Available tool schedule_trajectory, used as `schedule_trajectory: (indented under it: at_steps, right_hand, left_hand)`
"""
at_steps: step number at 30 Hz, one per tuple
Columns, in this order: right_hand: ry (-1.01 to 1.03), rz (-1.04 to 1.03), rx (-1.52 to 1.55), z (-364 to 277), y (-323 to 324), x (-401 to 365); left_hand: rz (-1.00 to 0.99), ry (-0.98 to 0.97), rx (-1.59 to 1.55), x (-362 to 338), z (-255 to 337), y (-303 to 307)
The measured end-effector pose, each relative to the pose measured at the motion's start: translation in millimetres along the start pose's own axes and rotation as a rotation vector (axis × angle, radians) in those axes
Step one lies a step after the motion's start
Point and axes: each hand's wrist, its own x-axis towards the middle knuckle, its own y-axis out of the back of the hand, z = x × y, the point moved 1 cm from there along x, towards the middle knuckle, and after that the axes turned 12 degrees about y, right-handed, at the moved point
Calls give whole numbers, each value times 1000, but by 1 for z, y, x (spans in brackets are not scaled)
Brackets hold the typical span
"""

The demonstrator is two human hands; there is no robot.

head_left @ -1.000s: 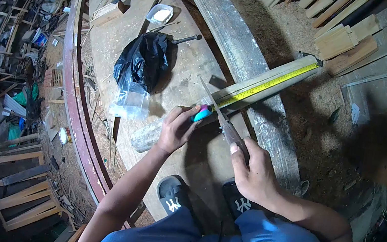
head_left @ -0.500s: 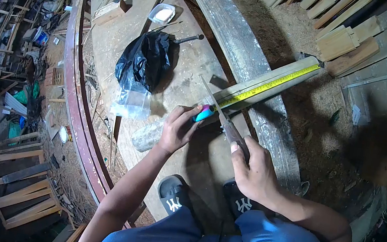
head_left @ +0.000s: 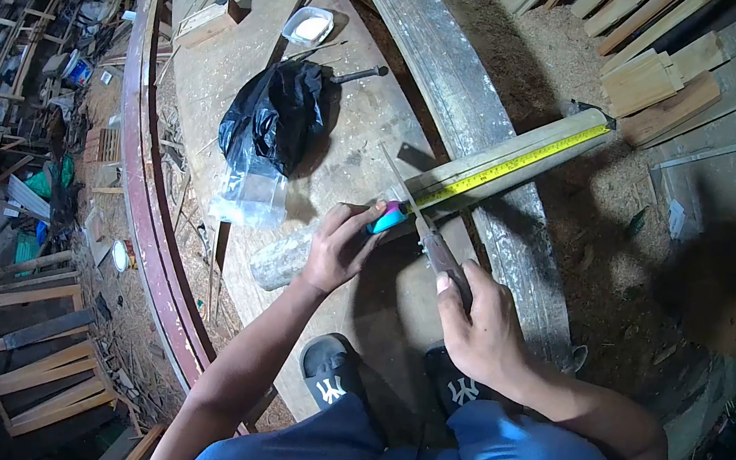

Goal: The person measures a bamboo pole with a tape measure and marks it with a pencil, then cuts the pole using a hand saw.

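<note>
My left hand (head_left: 342, 245) is closed around a pink and turquoise tape measure (head_left: 388, 219). Its yellow tape (head_left: 511, 163) runs out along a long, pale grey post (head_left: 280, 260), hooked near the far right end. In my right hand (head_left: 480, 321) is the dark brown handle of a hand saw (head_left: 416, 213). The narrow saw blade points up and left, crossing over the tape right beside the tape measure's case. The post lies slantwise across a board and a thick grey beam (head_left: 450, 61).
A black plastic bag (head_left: 273, 116) and a clear bag (head_left: 251, 198) lie left of the post on the wide board (head_left: 360, 124). Beyond them sits a small white tub (head_left: 308, 26). Wood offcuts (head_left: 647, 81) are stacked at upper right. Wooden frames (head_left: 52, 373) lie at lower left.
</note>
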Motion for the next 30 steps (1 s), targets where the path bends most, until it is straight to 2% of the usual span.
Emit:
schedule_trajectory:
  at_steps: [16,30]
  right_hand:
    - [-12,2,15,3,-4,2]
    - [-29,-12,12,7,-1,0]
  left_hand:
    - [12,-50,-12,1,-1,0]
    - [19,3,-17,1,1,0]
